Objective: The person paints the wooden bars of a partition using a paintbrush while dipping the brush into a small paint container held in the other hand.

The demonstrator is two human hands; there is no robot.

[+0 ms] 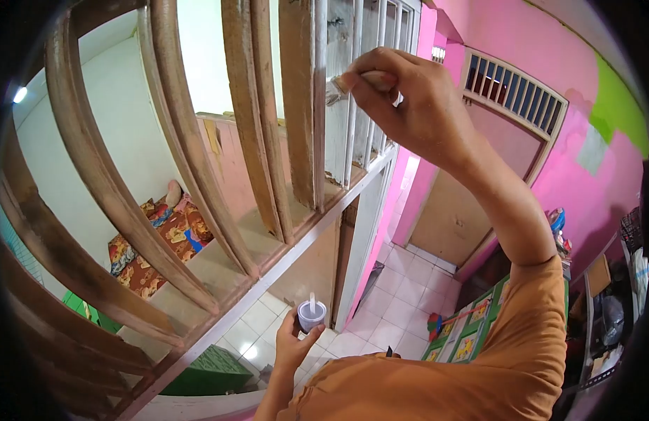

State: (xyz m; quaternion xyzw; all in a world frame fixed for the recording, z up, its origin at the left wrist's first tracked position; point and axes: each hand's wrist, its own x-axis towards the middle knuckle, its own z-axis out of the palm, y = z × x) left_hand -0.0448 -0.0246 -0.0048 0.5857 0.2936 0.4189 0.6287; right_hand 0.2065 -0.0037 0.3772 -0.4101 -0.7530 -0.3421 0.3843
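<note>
My right hand (419, 105) is raised and pinches a small paintbrush (336, 91), its handle mostly hidden by my fingers. The bristles touch or nearly touch a whitish upright slat (336, 144) in the wooden vent frame. Lower down, my left hand (290, 344) wraps round a small white cup (312, 324). A pale strip (312, 303) stands up at the cup's far rim; its exact kind I cannot make out. Several unpainted brown slats (236, 91) rise to the left of the whitish ones.
A wooden ledge (282, 263) runs diagonally below the slats. Behind them lies a room with a patterned mattress (152, 245). A brown door (465, 203) stands in a pink wall (528, 42). Green cabinets (472, 323) and a cluttered shelf (605, 316) are at the right.
</note>
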